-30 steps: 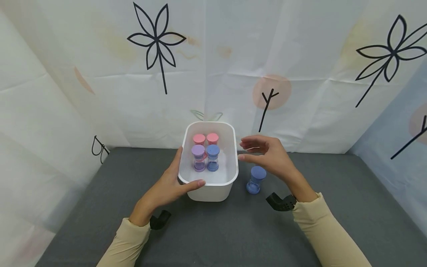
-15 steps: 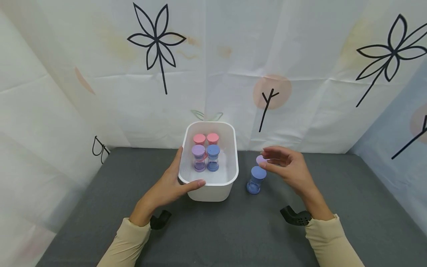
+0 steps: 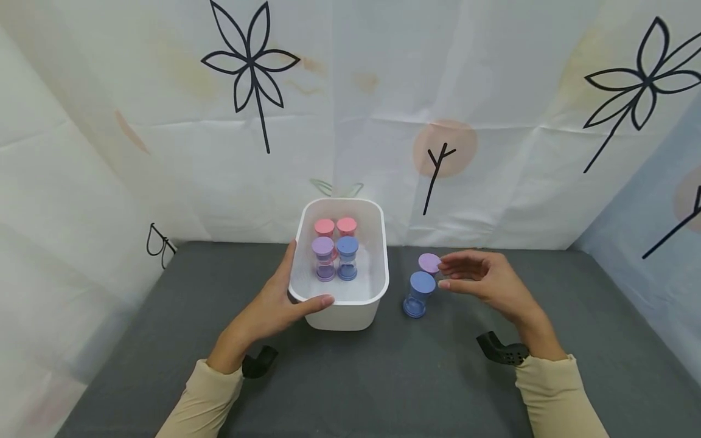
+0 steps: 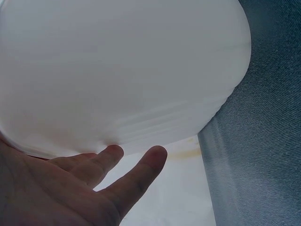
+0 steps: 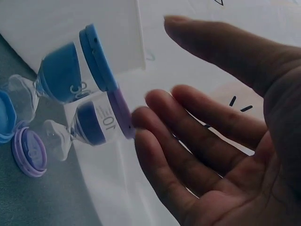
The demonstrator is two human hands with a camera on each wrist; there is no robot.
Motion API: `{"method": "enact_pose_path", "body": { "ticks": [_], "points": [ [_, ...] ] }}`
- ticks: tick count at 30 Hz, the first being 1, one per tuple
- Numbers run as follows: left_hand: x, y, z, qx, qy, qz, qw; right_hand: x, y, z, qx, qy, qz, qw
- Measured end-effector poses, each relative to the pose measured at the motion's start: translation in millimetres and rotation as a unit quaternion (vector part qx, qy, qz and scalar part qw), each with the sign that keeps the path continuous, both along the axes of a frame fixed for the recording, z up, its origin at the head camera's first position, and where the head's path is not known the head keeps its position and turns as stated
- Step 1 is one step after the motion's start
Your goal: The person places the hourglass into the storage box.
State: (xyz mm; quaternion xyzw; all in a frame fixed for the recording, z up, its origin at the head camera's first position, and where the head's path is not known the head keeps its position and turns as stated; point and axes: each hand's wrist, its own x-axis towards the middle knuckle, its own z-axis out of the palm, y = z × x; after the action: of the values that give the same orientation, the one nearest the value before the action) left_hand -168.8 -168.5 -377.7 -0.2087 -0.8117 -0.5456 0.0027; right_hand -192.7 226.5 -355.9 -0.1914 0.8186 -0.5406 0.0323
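Purple timer [image 3: 428,262] beside tub [image 3: 344,317] may tip: half-open, empty right hand [image 3: 498,283] should move gently; straight-fingered left hand [image 3: 275,307] steadies tub.

Cloth backdrop [image 3: 372,79]: softly bright from where I stand, creases faintly shaded
Table [image 3: 350,395]: dull, with soft, faint shadows
White plastic bin [image 4: 117,61]: shaded grey in the left wrist view
Right hand [image 5: 240,188]: dim up close

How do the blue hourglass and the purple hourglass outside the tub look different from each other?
The blue hourglass has blue ends; the purple hourglass has purple ones. In the head view, the blue hourglass stands in front and shows almost whole, while the purple hourglass stands behind it, showing little but its top. Both stand upright on the table.
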Motion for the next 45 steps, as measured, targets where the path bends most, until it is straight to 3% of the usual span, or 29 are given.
{"method": "enact_pose_path", "body": {
  "ticks": [6, 19, 30, 35, 45],
  "points": [
    [2.1, -1, 2.2, -0.008, -0.001, 0.004, 1.0000, -2.5, 0, -0.4, 0.009, -0.021, 0.032, 0.999],
    [2.3, 0, 3.3, -0.006, -0.007, 0.000, 1.0000, -3.2, -8, -6.9, 0.018, -0.016, 0.040, 0.999],
    [1.8, 0, 2.3, 0.001, -0.009, -0.005, 0.9999, -1.8, -18, -7.5, 0.069, 0.028, 0.026, 0.997],
    [2.1, 0, 1.9, -0.002, -0.012, -0.001, 0.9999, 2.3, -25, -7.0, 0.118, 0.064, 0.001, 0.991],
    [1.7, 1, 1.4, -0.009, -0.012, 0.001, 0.9999, 4.1, -35, -11.2, 0.173, 0.093, -0.014, 0.980]
  ]
}}
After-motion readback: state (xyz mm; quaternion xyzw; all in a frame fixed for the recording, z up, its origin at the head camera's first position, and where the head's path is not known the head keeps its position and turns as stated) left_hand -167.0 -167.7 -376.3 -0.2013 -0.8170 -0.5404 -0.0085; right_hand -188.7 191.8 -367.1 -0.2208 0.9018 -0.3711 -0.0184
